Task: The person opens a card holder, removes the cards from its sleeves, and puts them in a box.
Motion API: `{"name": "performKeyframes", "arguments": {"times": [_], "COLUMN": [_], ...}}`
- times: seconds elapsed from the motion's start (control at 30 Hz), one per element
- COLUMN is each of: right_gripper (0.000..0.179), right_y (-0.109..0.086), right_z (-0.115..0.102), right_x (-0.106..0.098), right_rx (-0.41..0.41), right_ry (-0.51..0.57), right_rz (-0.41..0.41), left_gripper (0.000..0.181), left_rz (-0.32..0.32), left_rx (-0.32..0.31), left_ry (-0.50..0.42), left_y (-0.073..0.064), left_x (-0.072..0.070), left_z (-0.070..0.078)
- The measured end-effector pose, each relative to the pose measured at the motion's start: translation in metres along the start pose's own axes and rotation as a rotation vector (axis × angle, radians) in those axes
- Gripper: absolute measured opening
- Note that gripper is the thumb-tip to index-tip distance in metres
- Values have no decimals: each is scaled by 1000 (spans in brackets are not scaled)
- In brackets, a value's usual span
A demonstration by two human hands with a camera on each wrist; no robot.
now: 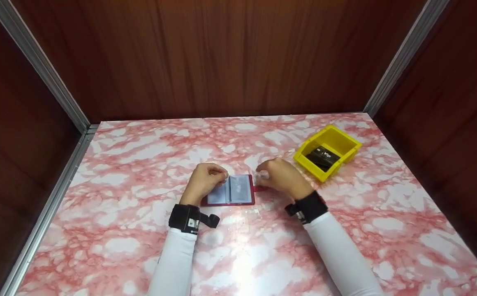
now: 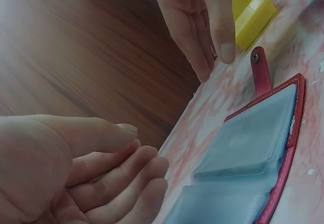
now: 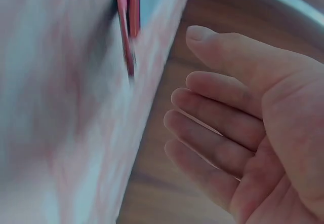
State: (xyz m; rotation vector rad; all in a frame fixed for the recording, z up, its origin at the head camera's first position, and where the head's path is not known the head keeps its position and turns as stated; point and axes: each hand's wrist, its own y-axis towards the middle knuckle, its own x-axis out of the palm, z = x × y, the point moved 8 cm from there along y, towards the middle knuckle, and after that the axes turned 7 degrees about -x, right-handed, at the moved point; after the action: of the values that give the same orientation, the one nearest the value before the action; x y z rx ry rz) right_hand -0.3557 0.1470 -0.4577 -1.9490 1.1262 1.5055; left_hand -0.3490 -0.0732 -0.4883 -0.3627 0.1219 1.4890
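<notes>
A red card holder [image 1: 252,201] with clear plastic sleeves [image 2: 243,138] lies spread out on the table, and its strap with a snap [image 2: 260,72] points to the right. At the holder's left part is my left hand [image 1: 206,181]; in the left wrist view its fingers bend loosely, thumb close to the forefinger, with nothing seen between them. My right hand [image 1: 281,174] hovers by the strap at the holder's right side. Seen from the right wrist, its fingers [image 3: 217,107] are relaxed, apart from the thumb, and hold nothing.
A yellow bin [image 1: 347,158] stands to the right, beyond my right hand, with black cards [image 1: 323,158] in it. The table [image 1: 123,246] has a red and white marbled top. Dark wood panels [image 1: 222,61] close off the back and both sides.
</notes>
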Motion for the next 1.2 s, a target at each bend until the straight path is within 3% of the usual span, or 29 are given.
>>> {"name": "performKeyframes", "arguments": {"times": [0.2,0.43,0.77,1.03,1.2], "right_gripper": [24,21,21,19,28], "right_y": [7,4,6,10,11], "right_z": [-24,-28,-31,-37,-39], "right_x": [26,34,38,42,45], "right_rx": [-120,-132,-134,-187,-181], "right_ry": [-92,-93,-52,-56,-36], "right_rz": [-70,-71,-95,-102,-119], "left_gripper": [6,6,9,6,6], "left_rz": [3,12,6,8,5], "left_rx": [-103,-141,-155,-159,-149], "left_ry": [85,227,237,228,222], "left_y": [-3,-4,-5,-6,-7], "left_x": [2,3,1,-1,-2], "left_z": [-13,-20,-23,-23,-22]}}
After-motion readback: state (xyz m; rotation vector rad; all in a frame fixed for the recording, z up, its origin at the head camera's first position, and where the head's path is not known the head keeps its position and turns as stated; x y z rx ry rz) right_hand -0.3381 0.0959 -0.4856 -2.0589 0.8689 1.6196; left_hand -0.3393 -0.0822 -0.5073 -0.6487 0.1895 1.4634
